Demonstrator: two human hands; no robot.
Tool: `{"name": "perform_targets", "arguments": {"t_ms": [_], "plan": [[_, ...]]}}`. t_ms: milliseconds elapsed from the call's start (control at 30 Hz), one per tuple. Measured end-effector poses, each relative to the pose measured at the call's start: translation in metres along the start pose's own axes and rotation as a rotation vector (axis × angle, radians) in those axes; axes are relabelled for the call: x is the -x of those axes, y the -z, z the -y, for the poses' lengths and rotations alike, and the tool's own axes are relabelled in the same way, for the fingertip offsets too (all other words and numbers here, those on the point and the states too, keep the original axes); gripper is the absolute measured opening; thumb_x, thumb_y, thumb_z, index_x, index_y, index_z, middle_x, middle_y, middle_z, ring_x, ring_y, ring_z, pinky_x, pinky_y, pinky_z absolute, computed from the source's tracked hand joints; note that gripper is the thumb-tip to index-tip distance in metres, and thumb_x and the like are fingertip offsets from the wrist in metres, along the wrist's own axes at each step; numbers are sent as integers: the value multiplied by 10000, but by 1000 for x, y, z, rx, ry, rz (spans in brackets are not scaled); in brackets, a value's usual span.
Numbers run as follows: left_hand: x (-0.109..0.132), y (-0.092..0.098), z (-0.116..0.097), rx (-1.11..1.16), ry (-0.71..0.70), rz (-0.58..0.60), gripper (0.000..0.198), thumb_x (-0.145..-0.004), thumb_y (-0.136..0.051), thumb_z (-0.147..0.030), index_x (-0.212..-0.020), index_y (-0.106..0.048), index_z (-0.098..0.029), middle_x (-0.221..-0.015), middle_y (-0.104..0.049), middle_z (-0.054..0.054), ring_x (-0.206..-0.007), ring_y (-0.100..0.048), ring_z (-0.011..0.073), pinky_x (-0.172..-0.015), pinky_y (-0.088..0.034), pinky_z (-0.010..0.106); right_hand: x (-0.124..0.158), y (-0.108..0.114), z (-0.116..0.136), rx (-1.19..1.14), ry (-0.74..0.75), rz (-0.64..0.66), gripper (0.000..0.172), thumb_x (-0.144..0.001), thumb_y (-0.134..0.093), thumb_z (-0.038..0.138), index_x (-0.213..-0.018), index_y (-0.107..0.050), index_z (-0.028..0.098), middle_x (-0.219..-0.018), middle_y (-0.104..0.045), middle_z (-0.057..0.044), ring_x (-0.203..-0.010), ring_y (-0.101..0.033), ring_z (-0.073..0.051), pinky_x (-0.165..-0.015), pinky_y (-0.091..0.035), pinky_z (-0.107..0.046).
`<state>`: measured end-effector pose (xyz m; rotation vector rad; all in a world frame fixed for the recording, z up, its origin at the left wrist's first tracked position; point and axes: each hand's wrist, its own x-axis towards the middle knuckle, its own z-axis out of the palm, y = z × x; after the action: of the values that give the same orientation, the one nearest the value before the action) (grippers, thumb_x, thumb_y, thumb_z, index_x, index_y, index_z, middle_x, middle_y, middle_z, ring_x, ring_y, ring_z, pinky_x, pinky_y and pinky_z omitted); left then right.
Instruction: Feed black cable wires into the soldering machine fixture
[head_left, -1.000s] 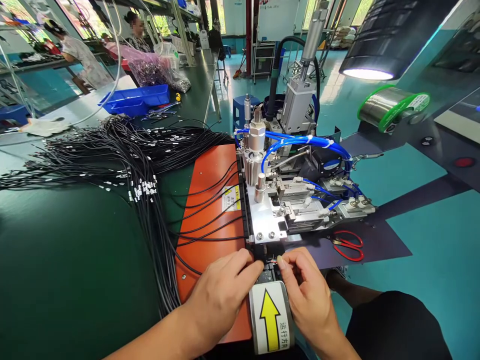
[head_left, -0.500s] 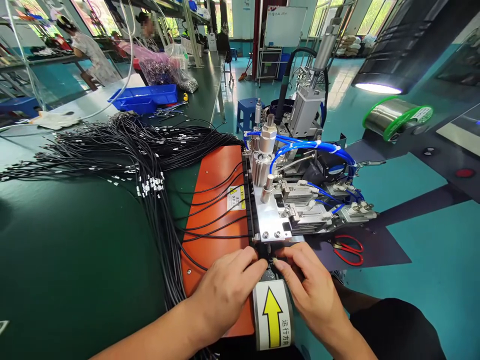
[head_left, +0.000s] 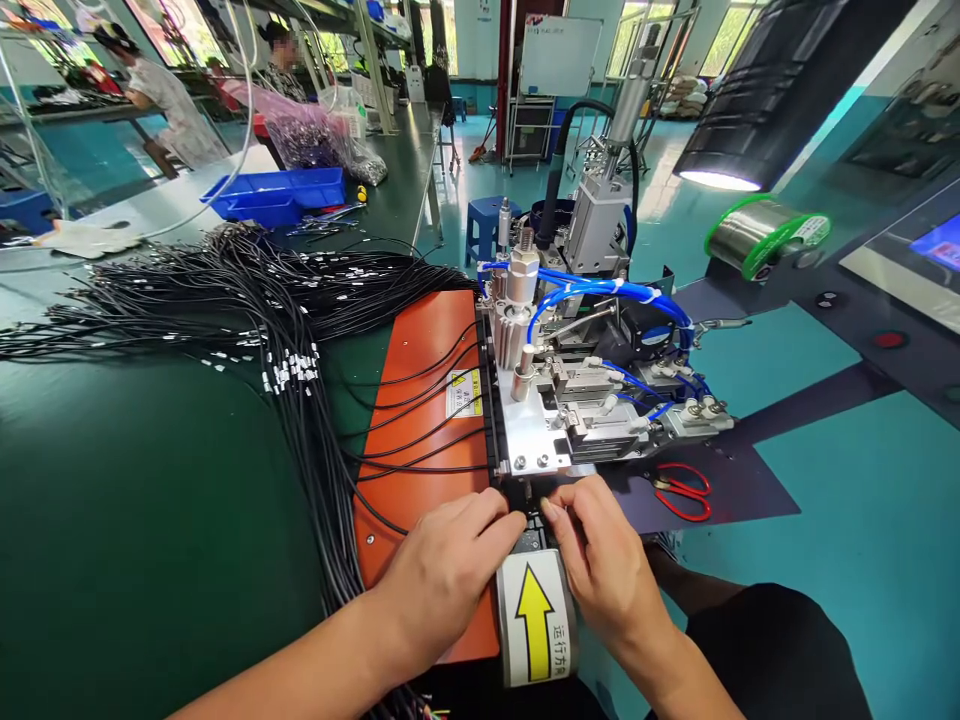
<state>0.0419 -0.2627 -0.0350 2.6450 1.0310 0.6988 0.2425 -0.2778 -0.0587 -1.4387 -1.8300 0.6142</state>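
Note:
At the near end of a machine with metal cylinders and blue air tubes, both hands work close together over its narrow dark track. My left hand rests across the orange cover, its thumb and forefinger closed at the track; what they pinch is hidden. On the track's other side, my right hand has thumb and forefinger pressed together around something too small to make out. Just below the fingertips is a rounded end piece with a yellow arrow label. Several black cables run over the cover into the machine.
A large heap of black cables with white ends covers the green table at left. Red-handled cutters lie right of the machine. A solder spool and a lamp stand above. Blue trays and two people are farther back.
The camera view has shifted slightly, moving the scene a little leftward. My right hand's fingertips have drawn slightly back from the left hand's; both hands stay at the track.

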Motion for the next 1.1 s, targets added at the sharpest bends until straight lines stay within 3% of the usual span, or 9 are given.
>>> {"name": "perform_targets", "arguments": {"t_ms": [200,333,467,633,1100], "plan": [[-1,1,0,-1,1,0,268,-1008,-384,-134,-1056,-647,-113,-850,-577,63,-722,-537,189,-601,-482,306,-2,17,-1,-30,-49,-152,148,-1009,-497,239,-935,-622,212,-886,-577,-37,-823,-573,-185,-738,-457,-313],[-1,1,-1,-7,8,12,270,-1013,-384,-145,-1069,-647,-114,-848,-580,60,-718,-538,184,-601,-478,301,-6,23,1,-69,8,-59,158,-1001,-510,217,-1055,-659,216,-934,-600,-51,-875,-600,-195,-798,-480,-320],[-1,1,-2,-16,18,11,283,-1025,-374,-172,-1070,-649,-121,-846,-585,61,-722,-544,181,-612,-483,296,-6,19,2,-79,43,13,174,-994,-514,209,-1102,-650,226,-915,-586,-50,-804,-595,-187,-713,-489,-301],[-2,1,-1,-16,18,18,301,-1029,-357,-182,-1068,-648,-118,-852,-590,66,-732,-553,189,-621,-498,307,-8,17,2,-30,29,91,143,-1001,-486,220,-968,-626,224,-878,-553,-37,-746,-585,-174,-670,-471,-289],[-2,0,-1,-30,0,-7,291,-1021,-366,-163,-1043,-651,-110,-846,-588,68,-721,-546,186,-608,-495,305,-1,6,-5,-21,-3,45,165,-1031,-419,229,-966,-571,217,-890,-532,-43,-805,-576,-191,-763,-455,-326]]}}
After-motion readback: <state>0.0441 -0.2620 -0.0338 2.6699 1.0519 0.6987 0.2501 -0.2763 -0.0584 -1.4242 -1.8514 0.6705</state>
